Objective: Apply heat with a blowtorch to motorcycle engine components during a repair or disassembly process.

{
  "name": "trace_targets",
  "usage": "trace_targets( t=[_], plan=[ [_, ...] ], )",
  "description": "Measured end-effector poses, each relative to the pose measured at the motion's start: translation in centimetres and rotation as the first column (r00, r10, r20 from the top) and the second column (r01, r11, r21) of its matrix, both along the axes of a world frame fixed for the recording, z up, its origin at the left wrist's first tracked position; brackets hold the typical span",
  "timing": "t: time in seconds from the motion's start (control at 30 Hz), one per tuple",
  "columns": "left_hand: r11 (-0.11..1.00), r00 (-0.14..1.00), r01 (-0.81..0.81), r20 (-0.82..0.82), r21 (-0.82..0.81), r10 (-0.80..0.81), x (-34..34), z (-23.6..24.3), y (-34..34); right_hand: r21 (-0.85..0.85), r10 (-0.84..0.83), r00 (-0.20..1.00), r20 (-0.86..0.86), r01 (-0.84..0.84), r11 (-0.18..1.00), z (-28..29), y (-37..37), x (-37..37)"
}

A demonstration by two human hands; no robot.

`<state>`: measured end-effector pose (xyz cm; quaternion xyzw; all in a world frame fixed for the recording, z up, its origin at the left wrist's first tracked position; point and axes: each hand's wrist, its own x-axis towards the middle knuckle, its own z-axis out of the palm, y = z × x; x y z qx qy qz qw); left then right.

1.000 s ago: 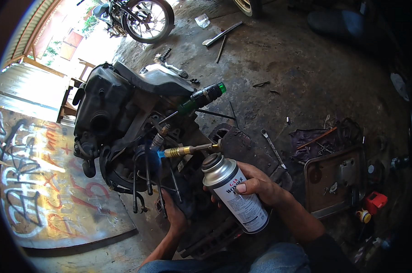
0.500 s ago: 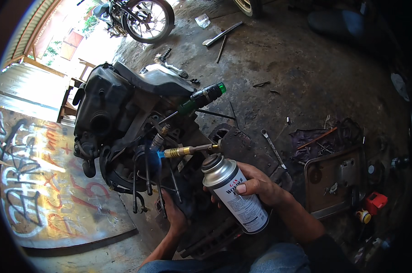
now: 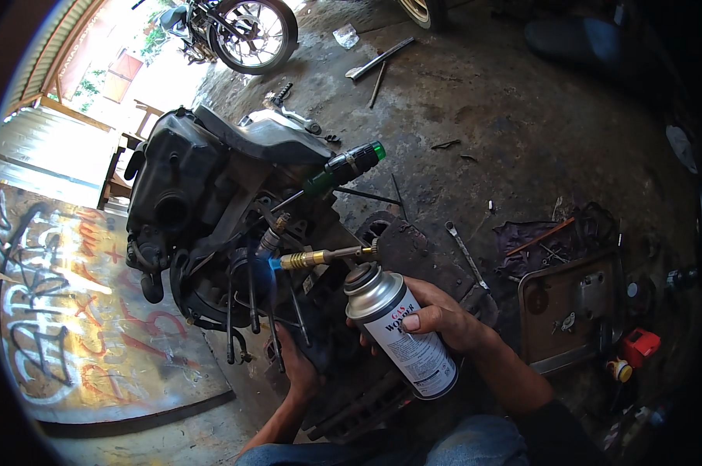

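My right hand [image 3: 444, 318] is closed around a white and silver gas can [image 3: 401, 342], thumb across its front. On top of the can sits a blowtorch head with a brass nozzle [image 3: 304, 259]. A blue flame leaves the nozzle and plays on the motorcycle engine [image 3: 281, 225], near a ribbed metal fitting [image 3: 270, 239] and the upright studs [image 3: 253, 299]. My left hand [image 3: 298, 365] grips the engine's lower near side, its fingertips partly hidden by the studs and dark metal. A screwdriver [image 3: 343, 167] with a green and black handle is lodged in the engine, its tip hidden.
A black plastic housing [image 3: 184, 167] is beside the engine. On the right, a combination wrench [image 3: 467, 255], a metal tray [image 3: 552, 342] with small parts and a dark cloth [image 3: 521, 241] lie on the floor. A painted board [image 3: 95, 311] is at left; a motorcycle wheel [image 3: 254, 35] stands behind.
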<state>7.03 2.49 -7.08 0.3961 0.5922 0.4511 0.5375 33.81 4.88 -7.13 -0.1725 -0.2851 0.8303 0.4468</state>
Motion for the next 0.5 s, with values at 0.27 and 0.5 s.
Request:
trace_targets(
  t=[0.27, 0.5],
  plan=[
    [1.000, 0.997, -0.004, 0.082, -0.004, 0.004, -0.19, -0.45, 0.11, -0.008, 0.002, 1.000, -0.017, -0.002, 1.000, 0.08, -0.04, -0.02],
    [0.999, 0.999, 0.038, -0.019, 0.023, -0.037, -0.23, -0.30, 0.09, -0.003, 0.002, 1.000, -0.017, -0.002, 1.000, 0.23, -0.05, 0.09]
  ],
)
